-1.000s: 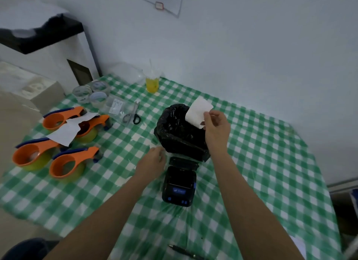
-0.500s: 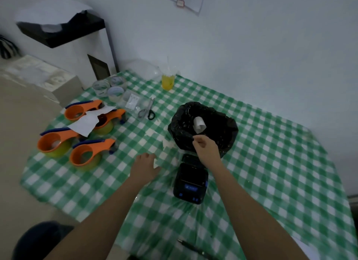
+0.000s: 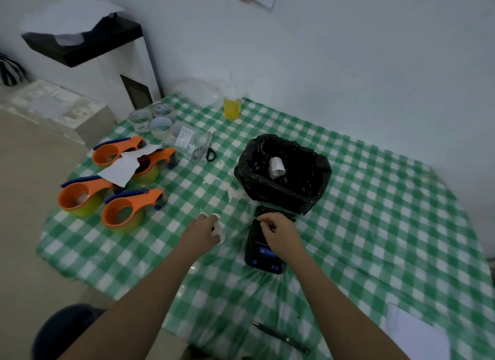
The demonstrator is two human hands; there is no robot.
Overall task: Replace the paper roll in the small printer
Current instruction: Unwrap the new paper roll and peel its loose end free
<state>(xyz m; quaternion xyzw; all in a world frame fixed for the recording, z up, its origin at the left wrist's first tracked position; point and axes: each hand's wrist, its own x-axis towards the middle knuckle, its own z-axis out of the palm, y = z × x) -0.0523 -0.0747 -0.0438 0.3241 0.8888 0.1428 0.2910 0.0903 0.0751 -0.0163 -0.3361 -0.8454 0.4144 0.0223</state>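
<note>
Resting over the small printer, the right hand had its fingers curled and pinched at the open paper bay, likely clearing or readying the compartment; whether it gripped anything there could not be told. The printer lay flat on the green-checked tabletop, just in front of the black-lined bin, a handy spot for dropping waste straight in, and a white paper scrap lay inside it. The left hand, just left of the printer, was closed around a small white roll, seemingly the fresh paper roll, held close so it could go into the bay next. Four orange tape dispensers sat well apart on the left, out of the working area.
</note>
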